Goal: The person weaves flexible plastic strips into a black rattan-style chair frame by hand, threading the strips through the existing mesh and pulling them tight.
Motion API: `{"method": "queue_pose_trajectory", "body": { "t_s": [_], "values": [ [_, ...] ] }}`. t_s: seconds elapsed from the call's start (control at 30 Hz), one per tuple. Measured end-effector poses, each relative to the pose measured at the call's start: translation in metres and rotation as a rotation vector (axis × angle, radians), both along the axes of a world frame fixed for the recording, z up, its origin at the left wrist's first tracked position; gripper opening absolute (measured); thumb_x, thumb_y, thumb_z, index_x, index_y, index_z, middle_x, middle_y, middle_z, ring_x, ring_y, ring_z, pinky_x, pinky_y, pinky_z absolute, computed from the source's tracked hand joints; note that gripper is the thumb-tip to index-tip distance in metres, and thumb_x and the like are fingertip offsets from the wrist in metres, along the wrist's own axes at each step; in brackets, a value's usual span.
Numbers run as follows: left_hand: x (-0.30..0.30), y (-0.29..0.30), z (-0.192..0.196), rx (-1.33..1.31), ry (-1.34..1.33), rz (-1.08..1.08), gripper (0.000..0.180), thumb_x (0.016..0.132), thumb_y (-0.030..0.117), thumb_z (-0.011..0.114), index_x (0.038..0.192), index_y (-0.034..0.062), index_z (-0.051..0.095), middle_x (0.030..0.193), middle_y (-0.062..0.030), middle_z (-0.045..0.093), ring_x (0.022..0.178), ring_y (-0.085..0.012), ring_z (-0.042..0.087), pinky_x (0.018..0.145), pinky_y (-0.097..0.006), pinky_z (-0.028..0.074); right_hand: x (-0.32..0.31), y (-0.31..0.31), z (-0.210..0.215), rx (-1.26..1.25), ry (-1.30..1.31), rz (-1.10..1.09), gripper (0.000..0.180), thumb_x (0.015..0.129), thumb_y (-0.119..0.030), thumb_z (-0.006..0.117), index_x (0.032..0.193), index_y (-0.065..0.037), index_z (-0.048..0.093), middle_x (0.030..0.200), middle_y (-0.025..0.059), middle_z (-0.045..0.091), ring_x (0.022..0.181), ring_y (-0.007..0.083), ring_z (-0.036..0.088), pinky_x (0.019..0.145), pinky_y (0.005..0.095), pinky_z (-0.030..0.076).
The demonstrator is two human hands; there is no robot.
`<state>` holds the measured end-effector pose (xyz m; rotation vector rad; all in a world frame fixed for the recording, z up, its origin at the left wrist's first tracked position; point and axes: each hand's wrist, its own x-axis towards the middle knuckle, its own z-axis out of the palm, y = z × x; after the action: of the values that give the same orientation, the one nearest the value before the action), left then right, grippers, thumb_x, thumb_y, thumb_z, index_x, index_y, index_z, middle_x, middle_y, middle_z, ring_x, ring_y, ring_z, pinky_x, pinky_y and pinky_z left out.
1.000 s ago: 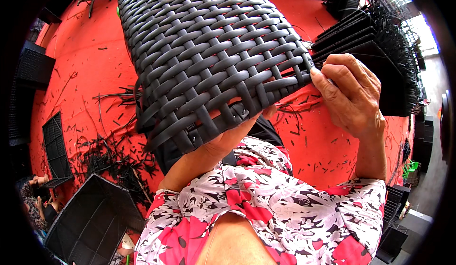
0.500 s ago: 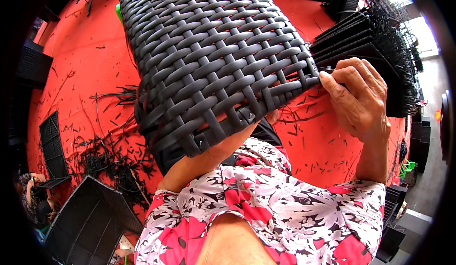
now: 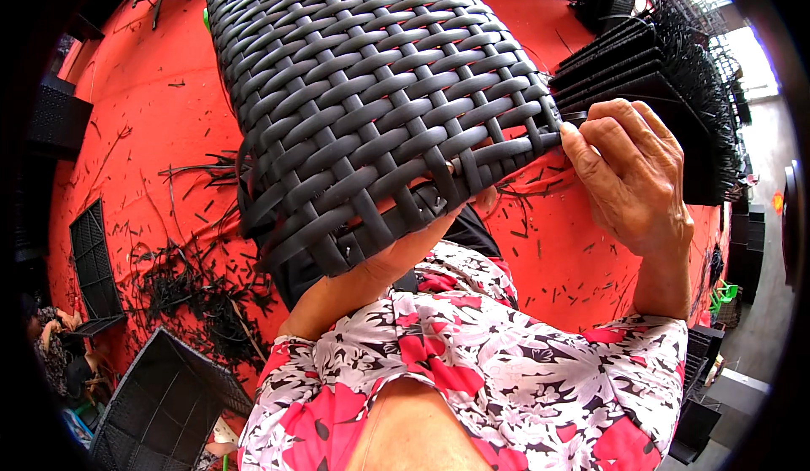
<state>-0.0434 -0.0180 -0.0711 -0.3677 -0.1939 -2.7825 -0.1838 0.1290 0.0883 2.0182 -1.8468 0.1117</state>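
A black woven wicker panel point(image 3: 371, 108) with rounded plastic strands slants across the view in front of me. My right hand point(image 3: 629, 163) is closed at its right-hand corner, thumb and forefinger pinching a black strand point(image 3: 544, 141) that runs along the lower edge. From below, my left forearm reaches under the panel. Only a bit of my left hand point(image 3: 487, 199) shows past the lower edge; its other fingers are hidden. Gaps remain in the weave near that edge, with short strand ends along it.
Stacked black woven panels point(image 3: 650, 91) stand at the right. Loose strands point(image 3: 198, 294) and cut scraps litter the red floor covering point(image 3: 152, 150). Black frames point(image 3: 94, 256) and a dark woven piece point(image 3: 164, 403) lie at left, near another person point(image 3: 63, 353). A green object point(image 3: 724, 298) sits far right.
The panel has shifted slightly left and tilted a little. My right hand has moved slightly left and up with its corner, still pinching the strand.
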Motion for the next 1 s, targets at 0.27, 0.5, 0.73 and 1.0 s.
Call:
{"method": "queue_pose_trajectory", "body": {
  "t_s": [0.27, 0.5, 0.73, 1.0],
  "values": [
    [0.0, -0.001, -0.001, 0.031, 0.016, -0.002, 0.055, 0.092, 0.05, 0.054, 0.135, 0.0175, 0.049, 0.135, -0.0099, 0.052, 0.129, -0.0319, 0.045, 0.106, -0.053, 0.035, 0.015, -0.018, 0.019, -0.012, -0.167, 0.082, 0.025, 0.065, -0.005, 0.071, 0.088, 0.003, 0.066, 0.076, 0.0102, 0.059, 0.066, 0.0247, 0.059, 0.057, 0.0327, 0.046],
    [-0.008, -0.002, -0.001, 0.111, 0.157, -0.047, 0.058, 0.092, 0.052, 0.05, 0.138, 0.0169, 0.045, 0.138, -0.0114, 0.049, 0.131, -0.0323, 0.042, 0.109, -0.054, 0.033, 0.028, -0.057, 0.007, 0.01, -0.431, 0.262, 0.031, 0.064, 0.0, 0.072, 0.095, 0.002, 0.066, 0.078, 0.011, 0.059, 0.061, 0.0226, 0.06, 0.051, 0.0308, 0.047],
    [-0.003, 0.0, 0.001, 0.131, 0.117, -0.015, 0.058, 0.091, 0.051, 0.054, 0.137, 0.0152, 0.045, 0.136, -0.01, 0.051, 0.129, -0.0276, 0.045, 0.108, -0.049, 0.035, 0.015, -0.072, 0.004, 0.111, -0.457, 0.442, 0.017, 0.073, -0.005, 0.066, 0.09, -0.002, 0.062, 0.08, 0.0093, 0.054, 0.063, 0.026, 0.057, 0.052, 0.0339, 0.044],
    [-0.004, 0.004, -0.002, -0.104, 0.023, 0.126, 0.057, 0.087, 0.04, 0.064, 0.136, 0.0147, 0.047, 0.134, -0.0065, 0.052, 0.125, -0.0217, 0.048, 0.106, -0.042, 0.038, 0.023, -0.081, 0.012, 0.11, -0.722, 0.397, 0.011, 0.089, -0.01, 0.06, 0.089, -0.002, 0.052, 0.088, 0.0123, 0.054, 0.076, 0.0213, 0.055, 0.066, 0.0309, 0.045]
  ]
}}
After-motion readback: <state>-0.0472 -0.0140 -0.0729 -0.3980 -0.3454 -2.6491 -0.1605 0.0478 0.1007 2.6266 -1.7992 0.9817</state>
